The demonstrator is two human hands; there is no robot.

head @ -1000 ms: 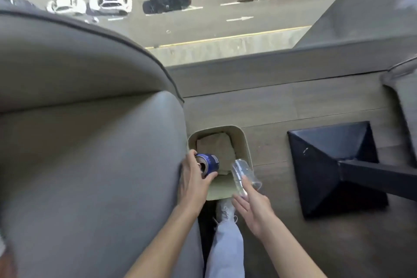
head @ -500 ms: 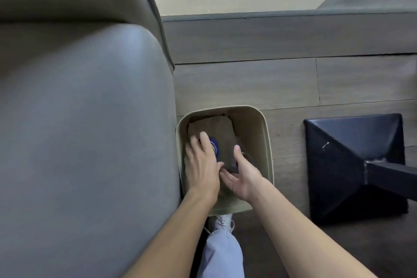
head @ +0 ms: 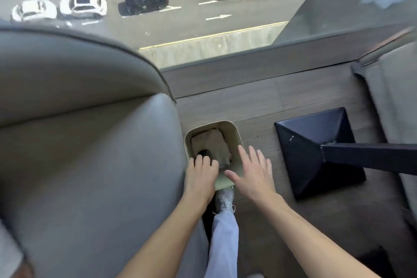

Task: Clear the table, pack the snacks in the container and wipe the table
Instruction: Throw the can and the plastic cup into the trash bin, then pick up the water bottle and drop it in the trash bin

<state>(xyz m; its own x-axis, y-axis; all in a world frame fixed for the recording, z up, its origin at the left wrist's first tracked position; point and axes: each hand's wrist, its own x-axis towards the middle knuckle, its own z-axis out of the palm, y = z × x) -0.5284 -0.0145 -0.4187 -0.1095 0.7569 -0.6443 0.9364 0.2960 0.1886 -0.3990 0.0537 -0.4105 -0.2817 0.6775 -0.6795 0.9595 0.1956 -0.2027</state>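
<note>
Head view shows a beige bin (head: 237,140) on the wooden floor (head: 259,101) at centre frame, brown paper (head: 212,144) and a dark round object (head: 204,153) inside. Left hand (head: 200,176) sits at its near rim, fingers curled together, empty; right hand (head: 252,171) hovers over its right edge, fingers spread, beside a black table base (head: 316,153)

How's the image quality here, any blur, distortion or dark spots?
Head view: wide-angle bending curves the sofa back; daylight falls from the window; inside the bin it is shadowed, its contents dim; both the left hand and right hand look slightly soft.
</note>
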